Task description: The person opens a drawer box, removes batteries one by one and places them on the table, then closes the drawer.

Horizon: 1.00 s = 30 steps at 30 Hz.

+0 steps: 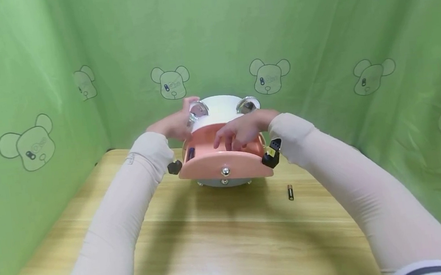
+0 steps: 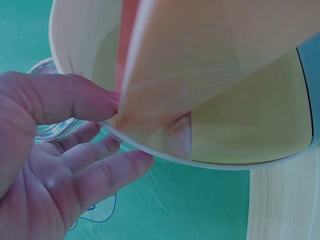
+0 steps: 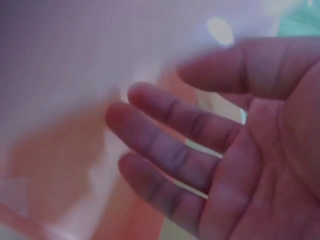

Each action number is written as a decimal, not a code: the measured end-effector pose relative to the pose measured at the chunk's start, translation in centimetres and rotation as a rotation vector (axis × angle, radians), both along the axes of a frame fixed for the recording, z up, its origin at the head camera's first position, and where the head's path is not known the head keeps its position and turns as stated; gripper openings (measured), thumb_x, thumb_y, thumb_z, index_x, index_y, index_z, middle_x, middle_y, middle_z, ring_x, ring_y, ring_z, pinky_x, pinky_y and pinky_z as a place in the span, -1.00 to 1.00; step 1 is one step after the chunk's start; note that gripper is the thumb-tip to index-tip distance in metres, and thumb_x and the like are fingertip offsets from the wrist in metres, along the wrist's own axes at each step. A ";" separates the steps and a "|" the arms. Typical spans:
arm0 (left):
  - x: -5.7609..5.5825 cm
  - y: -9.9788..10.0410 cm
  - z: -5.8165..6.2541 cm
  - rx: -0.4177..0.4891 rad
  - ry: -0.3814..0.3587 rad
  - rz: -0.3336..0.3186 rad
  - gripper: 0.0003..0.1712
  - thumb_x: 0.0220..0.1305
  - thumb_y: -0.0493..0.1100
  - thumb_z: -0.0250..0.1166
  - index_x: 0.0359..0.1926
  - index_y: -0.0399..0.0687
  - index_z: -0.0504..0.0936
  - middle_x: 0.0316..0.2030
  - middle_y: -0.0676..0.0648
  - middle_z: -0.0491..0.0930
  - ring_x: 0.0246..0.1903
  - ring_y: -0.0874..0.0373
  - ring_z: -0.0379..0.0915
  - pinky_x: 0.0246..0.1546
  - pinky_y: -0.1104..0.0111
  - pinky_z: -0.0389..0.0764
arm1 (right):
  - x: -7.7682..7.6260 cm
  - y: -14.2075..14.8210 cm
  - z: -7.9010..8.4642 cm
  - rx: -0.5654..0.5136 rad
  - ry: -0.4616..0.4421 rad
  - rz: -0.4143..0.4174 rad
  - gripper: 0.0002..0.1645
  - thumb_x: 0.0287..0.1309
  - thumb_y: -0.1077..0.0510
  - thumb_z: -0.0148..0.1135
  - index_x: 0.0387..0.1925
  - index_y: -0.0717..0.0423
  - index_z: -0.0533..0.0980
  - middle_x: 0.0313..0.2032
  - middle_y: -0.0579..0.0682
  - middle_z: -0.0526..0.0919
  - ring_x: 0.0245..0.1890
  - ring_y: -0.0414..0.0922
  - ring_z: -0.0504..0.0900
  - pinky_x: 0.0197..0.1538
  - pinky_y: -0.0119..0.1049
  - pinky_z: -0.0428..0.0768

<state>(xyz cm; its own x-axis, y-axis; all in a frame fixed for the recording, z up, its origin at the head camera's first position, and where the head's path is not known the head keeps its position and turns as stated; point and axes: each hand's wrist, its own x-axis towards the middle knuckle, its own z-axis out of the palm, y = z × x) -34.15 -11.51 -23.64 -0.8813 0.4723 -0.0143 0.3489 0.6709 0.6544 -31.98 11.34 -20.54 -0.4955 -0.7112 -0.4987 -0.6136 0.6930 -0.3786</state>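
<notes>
A rounded cabinet point(image 1: 221, 106) with a white shell stands on the table, its pink drawer point(image 1: 225, 166) pulled out toward me. At the cabinet's left side, my left hand point(image 1: 177, 123) grips the shell's rim, thumb inside and fingers outside in the left wrist view. My right hand point(image 1: 243, 130) reaches over the drawer with loosely bent fingers point(image 3: 145, 132), holding nothing visible. A small dark cylinder point(image 1: 191, 152), perhaps a battery, lies at the drawer's left end. The drawer's floor beneath my right hand is partly hidden.
A black and copper battery point(image 1: 290, 192) lies on the wooden table point(image 1: 222, 243), right of the cabinet. Below the pink drawer is a grey-blue drawer point(image 1: 213, 183) with a silver knob. Green curtains point(image 1: 210, 32) hang behind and on both sides.
</notes>
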 end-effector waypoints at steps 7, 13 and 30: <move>-0.1 -0.2 0.0 -0.002 0.003 -0.002 0.34 -0.07 -0.68 0.14 0.44 0.33 -0.42 -0.09 -0.28 0.45 -0.36 -0.11 0.54 -0.27 0.12 0.67 | -0.2 -0.5 0.5 -0.094 -0.067 -0.041 -0.38 0.17 0.27 0.01 0.30 0.16 0.28 -0.03 0.10 0.54 -0.03 0.04 0.52 0.05 -0.10 0.54; -0.3 0.0 -0.1 0.006 0.005 -0.007 0.32 -0.06 -0.68 0.12 0.44 0.35 -0.41 -0.10 -0.27 0.46 -0.39 -0.10 0.53 -0.30 0.09 0.66 | -0.2 -0.2 0.9 -0.065 -0.172 -0.151 -0.39 0.38 -0.15 -0.34 0.32 -0.01 0.28 -0.03 0.11 0.60 -0.05 0.04 0.61 0.13 0.04 0.47; 0.0 -0.1 0.2 0.008 0.005 -0.017 0.33 -0.10 -0.69 0.14 0.43 0.32 -0.40 -0.08 -0.26 0.45 -0.33 -0.09 0.55 -0.33 0.24 0.67 | -1.4 -2.6 1.1 0.123 -0.159 -0.031 -0.39 0.33 0.07 0.06 0.38 -0.11 0.24 0.22 0.09 0.34 0.07 0.01 0.50 0.13 -0.14 0.48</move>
<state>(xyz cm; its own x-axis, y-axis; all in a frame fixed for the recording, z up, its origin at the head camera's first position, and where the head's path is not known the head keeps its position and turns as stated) -34.18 -11.60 -23.45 -0.8731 0.4875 -0.0065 0.3635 0.6596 0.6579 -33.37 8.78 -19.47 -0.4244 -0.6256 -0.6546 -0.5303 0.7577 -0.3804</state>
